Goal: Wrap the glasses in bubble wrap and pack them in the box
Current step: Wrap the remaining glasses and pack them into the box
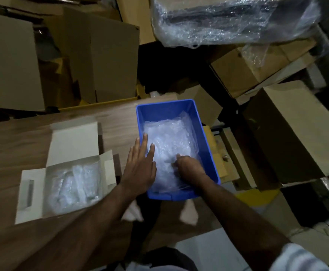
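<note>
A: Where are the glasses right now?

B: No bare glass shows. The bubble wrap (169, 145) lies heaped in the blue bin (208, 137) at the table (23, 137) edge; whether glasses sit under it I can't tell. Wrapped bundles (75, 182) already lie in the open white box (30, 194) to the left, near the bin.

A: And the hands?

B: The right hand (187, 167) is down in the bin with its fingers curled into the wrap, so that grip looks closed on the bubble wrap. The left hand (140, 165) lies flat, fingers straight, across the bin's left rim and onto the wrap. An open grip, pressing rather than holding.

A: So what's the step?

B: I'd judge he's drawing out one sheet, or a glass buried in it. To do it well, keep the flat hand steadying the pile so only one layer lifts, and pull slowly; the film clings and could drag something hidden along with it. Bring the piece to the bare table between bin and box before rolling.

A: Anything in the way?

B: Cardboard cartons (101, 61) crowd behind and to the right, and the bin overhangs the table edge, so avoid tugging it toward the body.
</note>
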A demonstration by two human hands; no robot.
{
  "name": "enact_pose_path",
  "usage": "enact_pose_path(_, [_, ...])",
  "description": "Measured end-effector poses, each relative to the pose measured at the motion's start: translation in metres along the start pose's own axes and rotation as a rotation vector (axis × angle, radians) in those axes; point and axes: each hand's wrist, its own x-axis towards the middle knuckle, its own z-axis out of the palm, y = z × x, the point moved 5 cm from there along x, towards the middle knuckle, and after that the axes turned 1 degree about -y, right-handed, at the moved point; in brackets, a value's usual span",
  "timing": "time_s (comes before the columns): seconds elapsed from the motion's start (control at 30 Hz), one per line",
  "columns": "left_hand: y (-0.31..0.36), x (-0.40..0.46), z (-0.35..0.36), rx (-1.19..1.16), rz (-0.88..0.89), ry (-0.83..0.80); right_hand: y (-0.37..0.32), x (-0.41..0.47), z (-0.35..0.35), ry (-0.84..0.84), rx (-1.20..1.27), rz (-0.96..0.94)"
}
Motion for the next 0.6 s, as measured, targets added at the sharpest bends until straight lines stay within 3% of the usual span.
enact_pose_path(0.13, [0.003,0.000,-0.001,-0.038,-0.013,-0.010,0.010,-0.002,-0.003,0.062,-0.003,-0.036])
enact_pose_path(0.27, [0.004,0.000,-0.003,-0.057,-0.034,-0.019,0.022,-0.014,-0.014,0.065,0.213,-0.065])
enact_pose_path(0.6, [0.005,0.000,-0.007,-0.026,-0.049,-0.072,0.030,-0.034,-0.028,0.365,0.526,0.014])
